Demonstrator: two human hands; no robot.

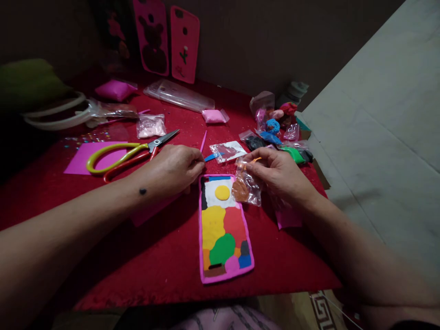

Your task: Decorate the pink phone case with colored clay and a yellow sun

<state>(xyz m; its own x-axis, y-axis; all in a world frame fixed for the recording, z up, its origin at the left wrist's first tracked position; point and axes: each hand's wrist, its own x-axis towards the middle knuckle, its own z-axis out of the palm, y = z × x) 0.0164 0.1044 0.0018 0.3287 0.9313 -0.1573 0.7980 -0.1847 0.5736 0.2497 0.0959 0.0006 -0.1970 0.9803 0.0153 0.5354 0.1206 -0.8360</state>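
In the head view, my right hand (271, 167) pinches the top of a small clear plastic bag (253, 191) with a lump of orange-brown clay (240, 190) inside. The bag hangs over the upper right edge of a phone case (213, 222), which lies flat, pink-rimmed and covered in patches of coloured clay. A yellow disc (222, 192) sits on its white patch. My left hand (184, 165) is closed just above the case's upper left corner; what its fingers hold, if anything, is hidden. By those fingertips are a blue flat tool (215, 157) and a pink stick (204, 141).
Scissors (127, 158) with yellow and red handles lie left of my left hand on pink sheets. A white-and-clear packet (228, 151) is beyond the case. Several bags of coloured clay (271, 133) crowd the right edge. Two decorated cases (184, 43) lean at the back.
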